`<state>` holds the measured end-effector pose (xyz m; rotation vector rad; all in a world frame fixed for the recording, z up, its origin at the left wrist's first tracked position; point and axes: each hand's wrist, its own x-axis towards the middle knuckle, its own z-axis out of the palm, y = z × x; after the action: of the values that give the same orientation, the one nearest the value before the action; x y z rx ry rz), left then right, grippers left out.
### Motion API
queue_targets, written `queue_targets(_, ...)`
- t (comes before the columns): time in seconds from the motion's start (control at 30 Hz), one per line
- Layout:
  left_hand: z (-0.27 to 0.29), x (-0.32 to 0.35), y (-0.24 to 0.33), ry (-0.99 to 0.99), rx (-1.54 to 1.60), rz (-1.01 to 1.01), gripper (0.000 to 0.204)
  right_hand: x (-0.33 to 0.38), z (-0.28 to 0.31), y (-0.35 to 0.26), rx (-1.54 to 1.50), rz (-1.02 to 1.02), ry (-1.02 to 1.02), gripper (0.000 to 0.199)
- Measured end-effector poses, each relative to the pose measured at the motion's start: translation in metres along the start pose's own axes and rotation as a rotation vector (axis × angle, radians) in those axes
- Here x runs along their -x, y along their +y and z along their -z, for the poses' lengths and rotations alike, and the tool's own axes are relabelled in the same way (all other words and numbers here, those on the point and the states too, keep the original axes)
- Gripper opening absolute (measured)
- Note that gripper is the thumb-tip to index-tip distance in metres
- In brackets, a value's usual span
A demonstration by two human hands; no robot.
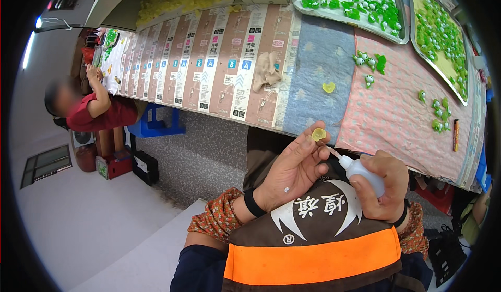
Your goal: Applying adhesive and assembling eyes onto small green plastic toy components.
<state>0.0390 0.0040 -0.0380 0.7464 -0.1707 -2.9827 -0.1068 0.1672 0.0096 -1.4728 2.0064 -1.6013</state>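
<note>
Between the thumb and fingertips of my left hand (295, 169) is a small yellow, cup-like plastic piece (318, 134). My right hand (387, 182) wraps around a white squeeze bottle (368, 176). The bottle's thin nozzle points toward the left hand's fingers, just below the yellow piece; whether it touches them I cannot tell. Both hands are over my dark apron (308, 234), near the table's front edge. A similar yellow piece (328, 87) lies ahead on the blue cloth (318, 57). Small green figures with white eyes (369, 81) rest on the pink cloth (391, 114).
Two metal trays (360, 28) (443, 65) of green figures stand at the far right. A slim brown-red tube (456, 135) lies at right. A crumpled beige cloth (267, 72) sits near a bin of yellow pieces (182, 0). At left are another person (112, 104) and a blue stool (156, 122).
</note>
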Motion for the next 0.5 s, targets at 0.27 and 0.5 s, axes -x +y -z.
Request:
queue_targets(0.27,-0.001,-0.001,-0.001,-0.024,0.001,-0.019,0.037,0.002,-0.007,0.002,0.017,-0.001,0.008,0.035)
queue_targets(0.5,-0.002,-0.002,-0.001,-0.035,-0.015,-0.031,0.035,0.004,-0.010,0.005,0.021,-0.008,-0.004,0.035)
